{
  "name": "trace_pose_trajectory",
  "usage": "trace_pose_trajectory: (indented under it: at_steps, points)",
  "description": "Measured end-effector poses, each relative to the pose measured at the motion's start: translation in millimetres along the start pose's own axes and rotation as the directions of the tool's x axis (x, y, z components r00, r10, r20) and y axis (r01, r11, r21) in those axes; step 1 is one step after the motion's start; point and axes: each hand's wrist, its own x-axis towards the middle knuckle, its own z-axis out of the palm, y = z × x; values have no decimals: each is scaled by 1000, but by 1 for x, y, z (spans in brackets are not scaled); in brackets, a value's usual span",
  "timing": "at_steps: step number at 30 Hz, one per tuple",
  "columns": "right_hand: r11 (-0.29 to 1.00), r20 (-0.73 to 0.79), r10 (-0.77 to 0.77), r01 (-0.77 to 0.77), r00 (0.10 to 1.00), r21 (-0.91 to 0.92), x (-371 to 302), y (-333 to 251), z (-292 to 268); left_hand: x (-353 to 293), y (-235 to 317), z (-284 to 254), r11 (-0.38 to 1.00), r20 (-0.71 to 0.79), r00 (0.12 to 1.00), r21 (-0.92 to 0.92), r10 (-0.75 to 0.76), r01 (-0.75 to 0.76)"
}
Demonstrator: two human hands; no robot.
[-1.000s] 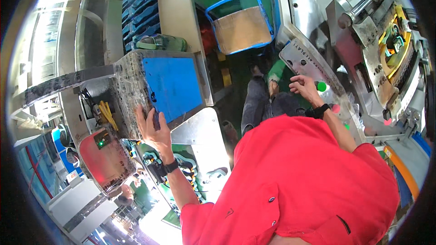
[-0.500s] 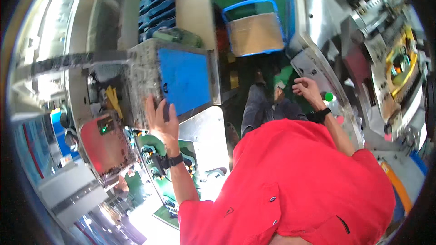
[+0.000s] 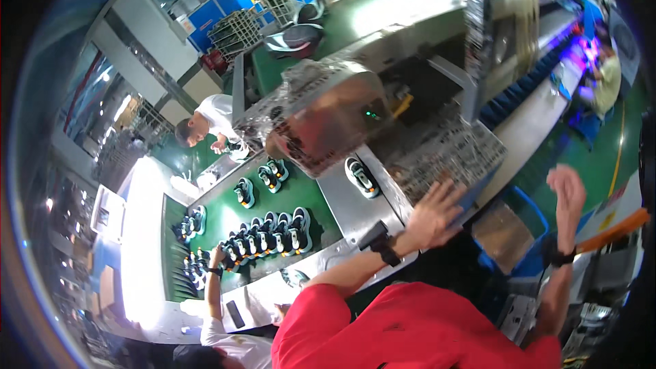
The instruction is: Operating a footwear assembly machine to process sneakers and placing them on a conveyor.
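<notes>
My left hand (image 3: 432, 217) is open, its fingers spread over the edge of a speckled, film-covered machine housing (image 3: 444, 160); it seems to touch the housing. My right hand (image 3: 567, 195) is raised at the right, a little blurred, with loosely extended fingers and nothing visible in it. Below it lies a blue-framed cart (image 3: 502, 236) with a brown board. Nearest to my left forearm, one dark-and-white sneaker (image 3: 361, 177) stands on a metal plate beside the housing. Several similar sneakers (image 3: 265, 234) are lined up on a green conveyor belt (image 3: 273, 198) to the left.
A co-worker in white (image 3: 217, 113) stands across the belt. Another co-worker's arm (image 3: 213, 294) reaches from the near side toward the sneakers. A reddish transparent cover (image 3: 335, 123) rises above the belt. An orange bar (image 3: 611, 229) juts in at the right.
My view has swung left, bringing the belt with sneakers and the co-workers into sight. My left hand stays at the housing; my right hand now appears raised at the far right.
</notes>
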Motion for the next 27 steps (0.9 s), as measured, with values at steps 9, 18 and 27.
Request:
trace_pose_trajectory:
  at_steps: [9, 18, 27]
  points:
    - [689, 614, -429, 680, 662, -252, 244, -195, 343, 2, -26, -2, 952, -14, 993, -281, 121, -120]
    - [616, 832, -146, 707, 534, -346, 300, -197, 571, -6, -42, 8, 886, -63, 994, -452, 90, -109]
    - [445, 610, -566, 829, 554, -340, 243, -248, 408, 11, -42, -18, 775, -188, 982, -620, 8, -125]
